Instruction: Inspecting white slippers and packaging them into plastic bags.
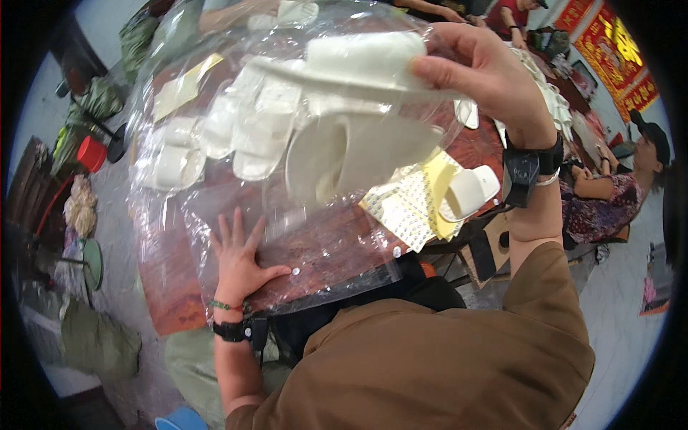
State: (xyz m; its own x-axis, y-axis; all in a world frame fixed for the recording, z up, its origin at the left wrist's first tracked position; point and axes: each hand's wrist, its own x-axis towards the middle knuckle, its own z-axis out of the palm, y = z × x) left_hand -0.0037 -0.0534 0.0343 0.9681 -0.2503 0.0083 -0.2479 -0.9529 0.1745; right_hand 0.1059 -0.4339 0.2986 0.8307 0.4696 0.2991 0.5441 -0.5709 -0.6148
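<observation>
My left hand (242, 261) lies flat with its fingers spread on the reddish-brown table (172, 251), against a clear plastic bag (322, 258). Whether its fingers are over or under the film is hard to tell. Raised at the upper right, my right hand (484, 75) is closed on a white slipper (365, 61), seen from the side with its sole edge toward me. Clear film stretches around that slipper and my fingertips. Just below it hangs another white slipper (322, 158), tilted and slightly blurred; what holds it up is unclear.
Several white slippers (254, 136) lie on the table's left half. Sticker sheets (408, 204) and a white slipper (469, 193) lie at the right edge; a yellow-white sheet (183, 89) is far left. A person (616, 186) sits at right; others work beyond. Sacks (100, 337) stand left.
</observation>
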